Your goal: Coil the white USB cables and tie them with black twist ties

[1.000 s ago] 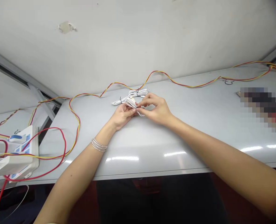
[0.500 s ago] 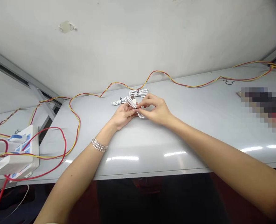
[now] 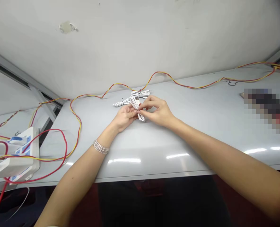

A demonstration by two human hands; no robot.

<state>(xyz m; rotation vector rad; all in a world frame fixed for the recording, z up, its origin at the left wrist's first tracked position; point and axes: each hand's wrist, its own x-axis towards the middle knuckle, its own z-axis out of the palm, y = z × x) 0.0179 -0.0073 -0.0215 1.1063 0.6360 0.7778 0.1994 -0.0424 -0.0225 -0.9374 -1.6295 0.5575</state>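
A folded white USB cable (image 3: 141, 118) is held between both hands above the table, its plug with the dark-ended metal part pointing up. My left hand (image 3: 125, 116) is closed around the bundle's middle from the left, thumb on top. From the right, my right hand (image 3: 157, 110) pinches at the bundle's waist, where a thin dark tie shows; the fingertips partly hide it. Just behind my hands, two more coiled white cables lie on the table: one bundle (image 3: 141, 94) with a black tie, and another bundle (image 3: 122, 102) to its left.
A red and yellow twisted wire (image 3: 121, 84) runs along the back of the grey table (image 3: 140, 151). At the left edge sits a white power strip (image 3: 34, 151) with bulky plugs and looping red wires. A blurred-out object (image 3: 267, 108) lies at the right.
The cable bundle has turned slightly more upright and shifted a little to the right in my fingers. Both hands stay nearly in place.
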